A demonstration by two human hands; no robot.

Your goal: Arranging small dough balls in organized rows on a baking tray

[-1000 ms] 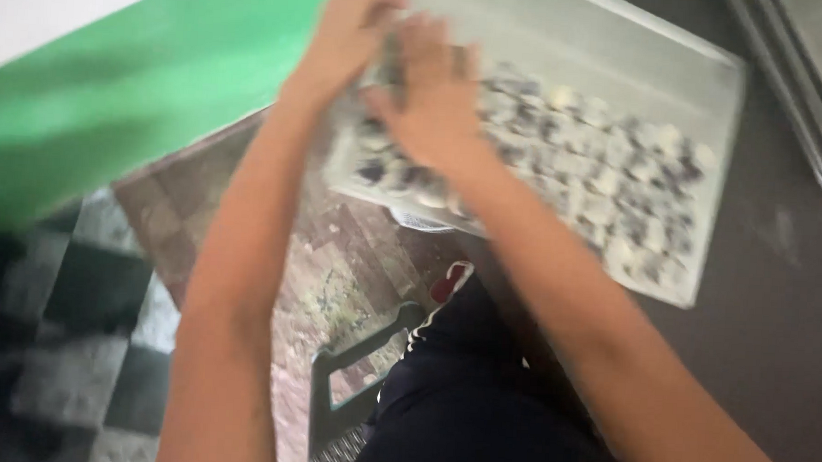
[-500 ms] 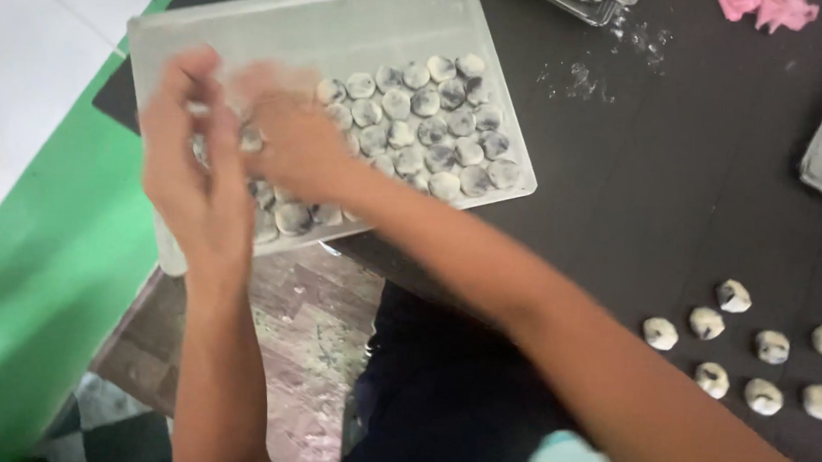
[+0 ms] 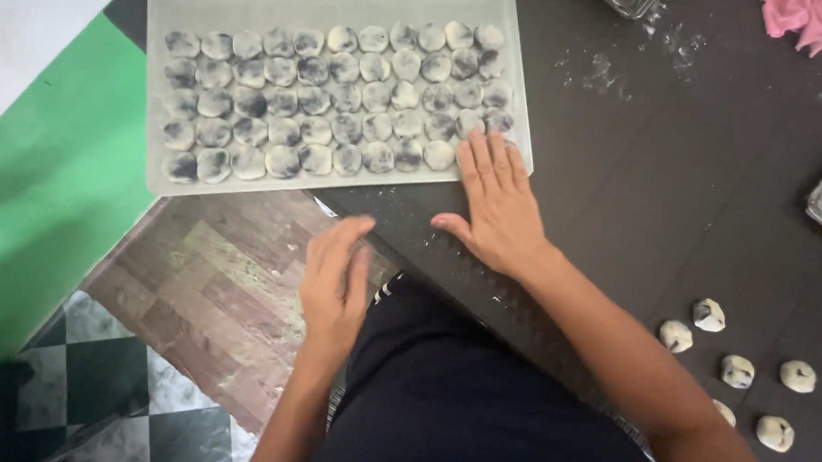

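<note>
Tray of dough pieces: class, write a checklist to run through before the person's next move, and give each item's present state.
1. Tray fully supported by the dark table: not ok; its left part juts past the table edge, over the floor.
2. Right hand at the tray: ok; fingertips reach its near right corner.
3. Left hand on the tray: not ok; it is off the tray, at the table edge.
4. Dough pieces in rows, none spilled: ok.
5. Loose dough pieces apart from the tray: ok.
6. Tray's grip on the table: cannot tell.
</note>
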